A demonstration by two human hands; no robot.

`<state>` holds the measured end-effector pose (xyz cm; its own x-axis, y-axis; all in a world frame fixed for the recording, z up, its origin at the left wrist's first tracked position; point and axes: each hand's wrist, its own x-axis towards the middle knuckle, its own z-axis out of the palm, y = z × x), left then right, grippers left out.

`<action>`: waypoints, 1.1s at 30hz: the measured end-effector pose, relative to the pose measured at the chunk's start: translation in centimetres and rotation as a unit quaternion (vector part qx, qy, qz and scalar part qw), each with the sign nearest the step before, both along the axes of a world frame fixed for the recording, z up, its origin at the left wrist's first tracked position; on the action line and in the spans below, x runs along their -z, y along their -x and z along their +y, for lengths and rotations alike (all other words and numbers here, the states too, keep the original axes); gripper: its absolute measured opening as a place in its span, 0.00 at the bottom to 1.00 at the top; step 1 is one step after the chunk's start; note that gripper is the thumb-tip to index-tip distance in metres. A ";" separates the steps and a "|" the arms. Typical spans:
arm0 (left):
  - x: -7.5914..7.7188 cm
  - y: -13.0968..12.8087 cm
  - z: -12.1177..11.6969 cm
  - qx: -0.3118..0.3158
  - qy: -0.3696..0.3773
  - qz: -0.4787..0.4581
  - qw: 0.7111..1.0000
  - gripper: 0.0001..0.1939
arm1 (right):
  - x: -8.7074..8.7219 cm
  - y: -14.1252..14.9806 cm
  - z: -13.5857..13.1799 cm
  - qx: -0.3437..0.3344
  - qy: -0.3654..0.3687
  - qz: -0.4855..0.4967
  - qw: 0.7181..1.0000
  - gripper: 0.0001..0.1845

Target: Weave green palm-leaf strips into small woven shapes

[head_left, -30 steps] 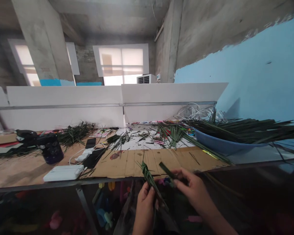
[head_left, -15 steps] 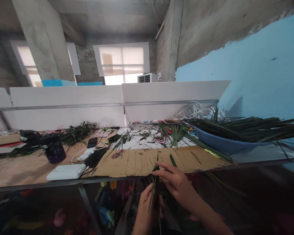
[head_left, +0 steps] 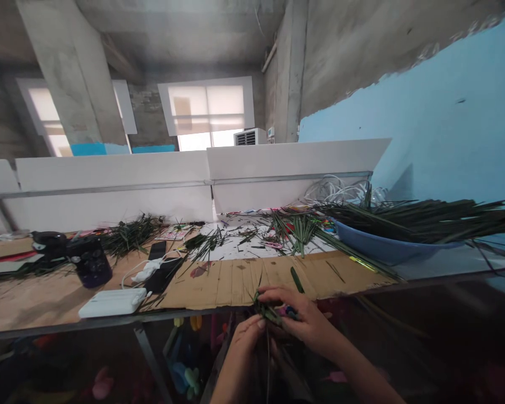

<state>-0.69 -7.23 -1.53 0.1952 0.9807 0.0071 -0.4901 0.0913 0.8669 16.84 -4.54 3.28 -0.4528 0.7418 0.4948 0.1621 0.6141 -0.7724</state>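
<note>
A braided piece of green leaf strips (head_left: 268,312) is between my two hands, just off the table's front edge. My left hand (head_left: 244,335) pinches it from below and the left. My right hand (head_left: 305,318) has its fingers bent over its upper right side. Thin leaf ends poke up past the fingertips, and one long thin strand hangs down below. A short flat leaf strip (head_left: 297,280) shows just beyond my right knuckles; whether it is held or lies on the cardboard (head_left: 235,283), I cannot tell.
Loose leaf strips (head_left: 301,233) lie on white paper behind the cardboard. A blue basin (head_left: 387,249) heaped with long leaves stands at right. To the left are a white power bank (head_left: 113,303), a black phone (head_left: 157,250) and a dark cup (head_left: 90,261). Balloons (head_left: 187,379) show under the table.
My right hand, apart with a leaf strip a second ago, has moved left onto the braided piece. The piece has turned from pointing up to lying more sideways between my fingers.
</note>
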 end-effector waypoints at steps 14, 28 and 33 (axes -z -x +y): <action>0.7 -1.0 4.7 -0.123 -0.115 0.215 0.962 0.22 | 0.0 0.6 -4.5 0.086 0.083 -0.013 0.993 0.06; 2.5 -1.3 1.8 -0.110 -0.202 0.340 0.912 0.15 | 2.4 -0.3 0.4 0.137 0.162 0.125 0.969 0.22; 2.1 -1.5 0.9 -0.118 -0.229 0.420 0.870 0.14 | 3.1 0.0 1.6 0.131 0.178 0.048 0.974 0.17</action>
